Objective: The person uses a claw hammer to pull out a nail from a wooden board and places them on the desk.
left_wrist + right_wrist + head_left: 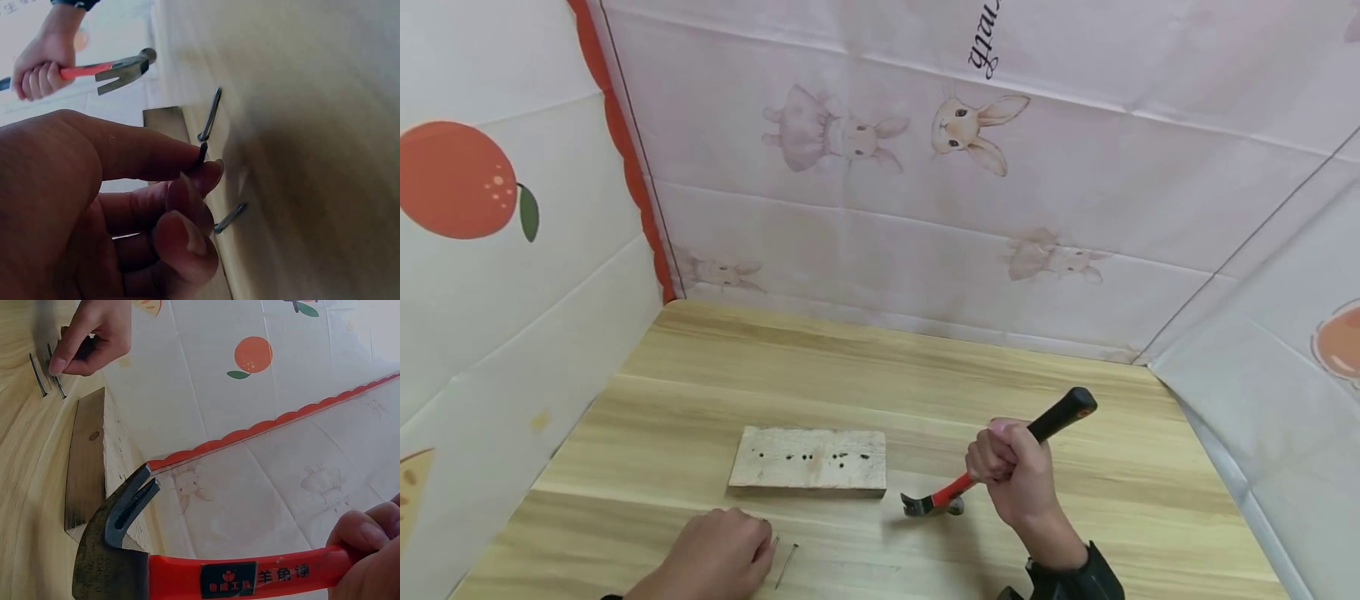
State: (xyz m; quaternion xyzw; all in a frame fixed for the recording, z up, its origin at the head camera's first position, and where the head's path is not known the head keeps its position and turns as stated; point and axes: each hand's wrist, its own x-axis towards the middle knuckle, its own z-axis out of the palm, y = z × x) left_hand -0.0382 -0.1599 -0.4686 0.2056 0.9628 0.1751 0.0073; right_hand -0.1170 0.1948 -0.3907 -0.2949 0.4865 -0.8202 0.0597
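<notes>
My right hand (1011,467) grips a claw hammer (953,490) with a red and black handle. Its metal head hangs low over the table, claw towards the left; the right wrist view shows the claw (134,503) up close. At the front left, my left hand (707,554) is low at the tabletop. In the left wrist view, thumb and fingers pinch a nail (203,150), most of it hidden. Two more nails lie beside that hand, one nail (212,115) beyond the fingers and another nail (231,219) nearer.
A pale wooden board (808,479) with several dark holes lies on the wood-grain table (700,358), beyond my left hand and left of the hammer head. Printed sheets with rabbits (962,129) and fruit (460,179) wall the table at the back and sides.
</notes>
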